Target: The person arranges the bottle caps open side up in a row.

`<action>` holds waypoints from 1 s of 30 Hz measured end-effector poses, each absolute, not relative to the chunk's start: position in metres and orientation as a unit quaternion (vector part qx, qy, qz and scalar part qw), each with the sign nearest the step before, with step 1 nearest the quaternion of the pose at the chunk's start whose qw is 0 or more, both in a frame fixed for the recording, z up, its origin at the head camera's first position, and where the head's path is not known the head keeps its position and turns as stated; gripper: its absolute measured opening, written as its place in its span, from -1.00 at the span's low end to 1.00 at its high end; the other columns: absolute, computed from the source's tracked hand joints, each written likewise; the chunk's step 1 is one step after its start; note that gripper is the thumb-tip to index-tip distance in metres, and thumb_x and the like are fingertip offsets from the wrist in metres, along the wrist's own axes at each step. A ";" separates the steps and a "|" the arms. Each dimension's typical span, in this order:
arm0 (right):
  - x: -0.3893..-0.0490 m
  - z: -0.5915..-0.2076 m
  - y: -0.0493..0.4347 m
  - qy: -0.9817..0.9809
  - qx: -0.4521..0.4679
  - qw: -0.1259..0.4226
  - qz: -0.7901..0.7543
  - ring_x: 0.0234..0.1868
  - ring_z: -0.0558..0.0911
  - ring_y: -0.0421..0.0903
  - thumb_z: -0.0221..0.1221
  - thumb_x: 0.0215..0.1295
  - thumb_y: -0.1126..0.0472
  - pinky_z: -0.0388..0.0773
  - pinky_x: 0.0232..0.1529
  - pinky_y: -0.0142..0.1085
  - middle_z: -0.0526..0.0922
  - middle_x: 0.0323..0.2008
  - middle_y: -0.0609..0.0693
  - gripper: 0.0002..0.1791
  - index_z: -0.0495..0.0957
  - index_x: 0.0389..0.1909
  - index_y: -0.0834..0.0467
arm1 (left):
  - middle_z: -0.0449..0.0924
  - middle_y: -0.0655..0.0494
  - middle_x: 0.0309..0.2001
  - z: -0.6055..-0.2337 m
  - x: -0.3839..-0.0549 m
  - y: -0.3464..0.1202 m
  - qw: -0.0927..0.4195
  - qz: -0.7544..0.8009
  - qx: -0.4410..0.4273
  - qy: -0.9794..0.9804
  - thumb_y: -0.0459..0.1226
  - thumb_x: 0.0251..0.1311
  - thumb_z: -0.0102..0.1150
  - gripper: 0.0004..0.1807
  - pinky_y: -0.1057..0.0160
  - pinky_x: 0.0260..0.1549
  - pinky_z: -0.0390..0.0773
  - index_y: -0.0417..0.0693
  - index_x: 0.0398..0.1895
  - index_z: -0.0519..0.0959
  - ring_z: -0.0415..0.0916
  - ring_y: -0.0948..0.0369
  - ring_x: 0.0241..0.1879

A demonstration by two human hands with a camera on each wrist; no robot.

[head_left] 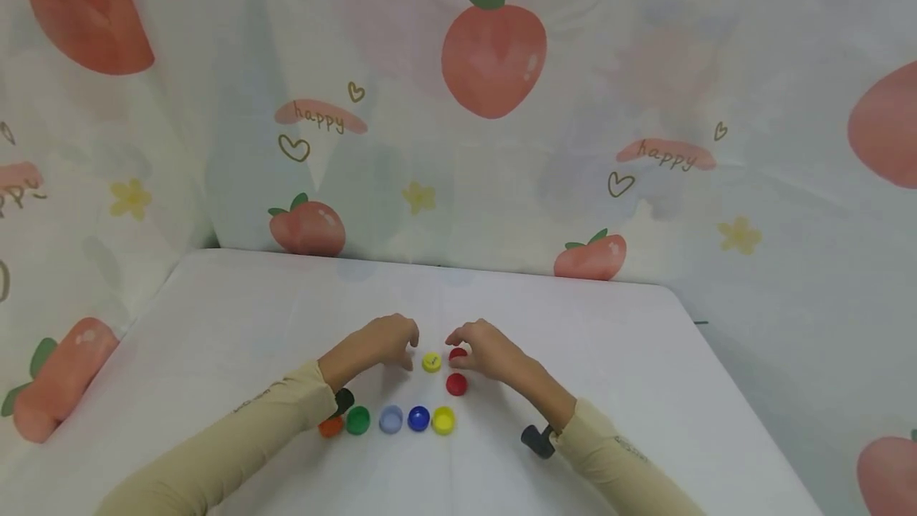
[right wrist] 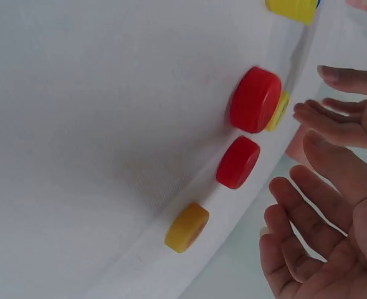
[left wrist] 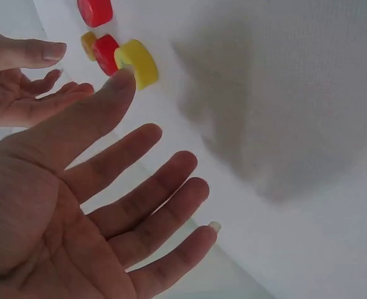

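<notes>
My left hand (head_left: 383,339) hovers just left of a yellow bottle cap (head_left: 431,362) with a small dark mark on top. Its fingers are spread and loosely bent, and in the left wrist view the thumb overlaps that cap's edge. To the right, my right hand (head_left: 490,350) hangs over a red cap (head_left: 457,354), partly covering it, fingers relaxed and nothing held. A second red cap (head_left: 456,385) lies nearer to me. An orange-yellow cap (right wrist: 187,227) shows in the right wrist view; the right hand hides it from the head view.
Along the front runs a row of caps: orange (head_left: 331,427), green (head_left: 358,420), light blue (head_left: 391,420), dark blue (head_left: 419,419) and yellow (head_left: 443,420), several with their hollow side up. All lie on a white table (head_left: 573,325). A fruit-patterned curtain (head_left: 401,142) stands behind it.
</notes>
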State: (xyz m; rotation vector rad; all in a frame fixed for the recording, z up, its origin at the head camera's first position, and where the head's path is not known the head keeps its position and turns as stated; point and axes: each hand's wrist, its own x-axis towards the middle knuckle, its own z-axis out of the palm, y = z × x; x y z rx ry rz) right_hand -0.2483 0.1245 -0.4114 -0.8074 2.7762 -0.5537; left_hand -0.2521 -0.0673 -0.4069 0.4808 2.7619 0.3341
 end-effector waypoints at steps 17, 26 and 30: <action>-0.270 -0.424 0.104 0.930 -0.335 0.112 -0.106 -0.28 0.48 -0.17 0.41 0.01 0.18 0.39 -0.20 -0.22 0.58 -0.35 -0.12 -0.68 0.65 -0.16 0.10 | 0.51 0.17 -0.51 -0.417 -0.266 -0.047 0.173 0.122 0.193 0.958 -0.25 -0.08 0.46 -0.76 0.30 -0.38 0.50 -0.10 -0.37 0.58 0.43 0.23 -0.47; -0.268 -0.430 0.105 0.927 -0.348 0.090 -0.104 -0.31 0.47 -0.22 0.40 0.03 0.13 0.27 -0.07 -0.02 0.58 -0.35 -0.16 -0.68 0.67 -0.14 0.05 | 0.49 0.13 -0.53 -0.424 -0.263 -0.044 0.173 0.122 0.180 0.961 -0.30 -0.06 0.44 -0.75 0.28 -0.33 0.54 -0.14 -0.34 0.56 0.42 0.20 -0.49; -0.268 -0.428 0.107 0.924 -0.359 0.075 -0.108 -0.31 0.49 -0.21 0.38 0.06 0.14 0.28 -0.04 0.02 0.61 -0.35 -0.13 -0.72 0.68 -0.17 0.07 | 0.50 0.13 -0.52 -0.423 -0.265 -0.044 0.175 0.130 0.184 0.958 -0.29 -0.06 0.45 -0.74 0.28 -0.33 0.53 -0.15 -0.35 0.55 0.43 0.21 -0.48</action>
